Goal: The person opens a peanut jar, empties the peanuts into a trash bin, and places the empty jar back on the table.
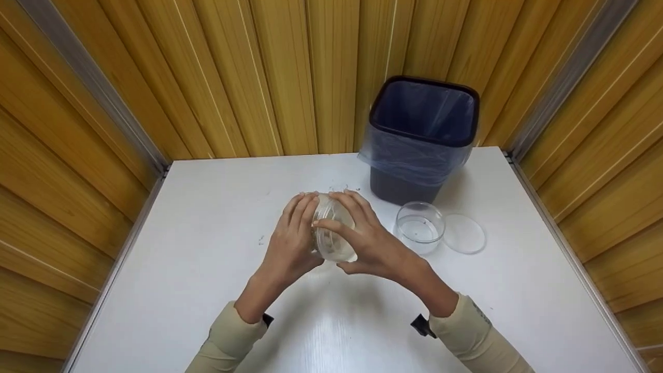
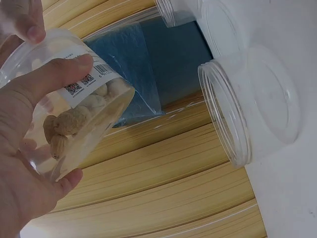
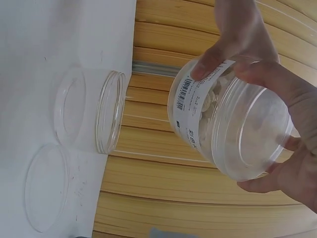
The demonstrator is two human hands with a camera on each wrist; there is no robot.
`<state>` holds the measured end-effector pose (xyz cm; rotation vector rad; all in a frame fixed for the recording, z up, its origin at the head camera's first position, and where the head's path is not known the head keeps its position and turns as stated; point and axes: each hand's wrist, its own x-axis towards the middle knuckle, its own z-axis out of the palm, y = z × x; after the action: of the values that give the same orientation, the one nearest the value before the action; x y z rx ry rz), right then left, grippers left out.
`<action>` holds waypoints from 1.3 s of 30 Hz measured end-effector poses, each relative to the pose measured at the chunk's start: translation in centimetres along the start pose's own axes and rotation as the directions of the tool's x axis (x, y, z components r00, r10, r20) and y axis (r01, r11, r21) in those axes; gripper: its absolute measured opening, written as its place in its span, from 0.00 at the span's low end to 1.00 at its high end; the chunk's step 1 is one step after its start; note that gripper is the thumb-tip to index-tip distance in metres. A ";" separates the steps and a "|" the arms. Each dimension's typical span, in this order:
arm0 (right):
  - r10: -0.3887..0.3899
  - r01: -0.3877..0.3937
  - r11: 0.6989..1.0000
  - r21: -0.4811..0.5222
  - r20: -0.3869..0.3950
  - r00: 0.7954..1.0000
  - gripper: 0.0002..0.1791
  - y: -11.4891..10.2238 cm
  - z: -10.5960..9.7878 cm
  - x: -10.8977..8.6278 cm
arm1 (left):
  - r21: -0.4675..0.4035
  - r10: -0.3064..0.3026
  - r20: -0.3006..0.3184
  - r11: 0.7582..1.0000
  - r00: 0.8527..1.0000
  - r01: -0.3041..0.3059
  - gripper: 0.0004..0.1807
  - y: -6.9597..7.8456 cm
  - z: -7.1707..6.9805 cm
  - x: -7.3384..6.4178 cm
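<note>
A clear plastic jar is held up on its side above the white table, between both hands. My left hand grips its body, the thumb lying across a white barcode label. Inside, what look like peanuts in their shells show through the wall. At the jar's wide lid, my right hand holds the rim with fingers and thumb spread around it. Behind the held jar, an open clear jar stands on the table, mostly hidden by the hands in the head view.
Toward the back right stands a dark bin lined with a thin plastic bag. In front of it is another open clear jar, with a round clear lid flat beside it. A further clear lid shows in the right wrist view.
</note>
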<state>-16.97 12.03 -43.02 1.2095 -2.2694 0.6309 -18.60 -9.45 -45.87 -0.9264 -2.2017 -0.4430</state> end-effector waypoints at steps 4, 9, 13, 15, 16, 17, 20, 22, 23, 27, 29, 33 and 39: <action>0.031 -0.035 0.992 0.122 0.032 0.999 0.53 0.4 -0.1 0.0 | 0.094 0.012 -0.035 0.996 0.999 -0.008 0.64 0.1 0.0 -0.2; 0.250 -0.260 0.903 0.342 0.075 0.965 0.54 0.3 -0.6 0.6 | 0.270 0.038 -0.083 0.963 0.996 -0.015 0.54 0.2 -0.2 0.0; 0.466 -0.478 0.711 0.516 0.164 0.870 0.53 -0.1 -0.4 1.3 | 0.329 0.059 -0.101 0.944 0.993 -0.023 0.48 0.3 -0.4 0.2; 0.535 -0.548 0.618 0.564 0.208 0.819 0.53 -0.3 -0.3 1.6 | 0.333 0.068 -0.108 0.942 0.992 -0.028 0.46 0.5 -0.4 0.2; 0.561 -0.573 0.579 0.580 0.226 0.796 0.53 -0.4 -0.2 1.7 | 0.330 0.071 -0.110 0.944 0.991 -0.030 0.46 0.5 -0.4 0.1; 0.578 -0.589 0.555 0.588 0.237 0.781 0.53 -0.5 -0.2 1.7 | 0.329 0.073 -0.109 0.944 0.991 -0.033 0.45 0.6 -0.3 0.1; 0.598 -0.608 0.550 0.572 0.238 0.765 0.53 -0.6 0.0 1.7 | 0.320 0.071 -0.103 0.947 0.992 -0.034 0.44 0.7 -0.2 0.0; 0.592 -0.599 0.567 0.565 0.227 0.774 0.53 -0.7 0.0 1.6 | 0.313 0.062 -0.095 0.949 0.994 -0.030 0.43 0.7 -0.1 -0.1; 0.580 -0.587 0.589 0.555 0.216 0.785 0.53 -0.6 0.0 1.6 | 0.308 0.058 -0.090 0.951 0.994 -0.027 0.43 0.7 -0.2 -0.1; 0.484 -0.485 0.722 0.493 0.140 0.864 0.53 -0.3 0.1 1.6 | 0.280 0.038 -0.073 0.960 0.997 -0.016 0.45 0.7 -0.2 0.0; 0.415 -0.408 0.797 0.444 0.088 0.906 0.53 0.0 0.2 1.4 | 0.259 0.028 -0.065 0.966 0.998 -0.010 0.48 0.6 -0.2 0.1; 0.277 -0.262 0.897 0.355 0.009 0.961 0.51 0.6 0.5 1.1 | 0.221 0.013 -0.061 0.975 0.998 0.001 0.51 0.5 -0.2 0.1; 0.157 -0.143 0.937 0.318 -0.020 0.987 0.51 1.4 0.7 0.6 | 0.171 -0.018 -0.021 0.985 1.000 0.021 0.58 0.5 -0.2 -0.3</action>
<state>-18.59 11.96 -43.43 1.1538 -2.2981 1.1038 -18.01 -9.38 -45.93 -0.8054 -2.1938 -0.2651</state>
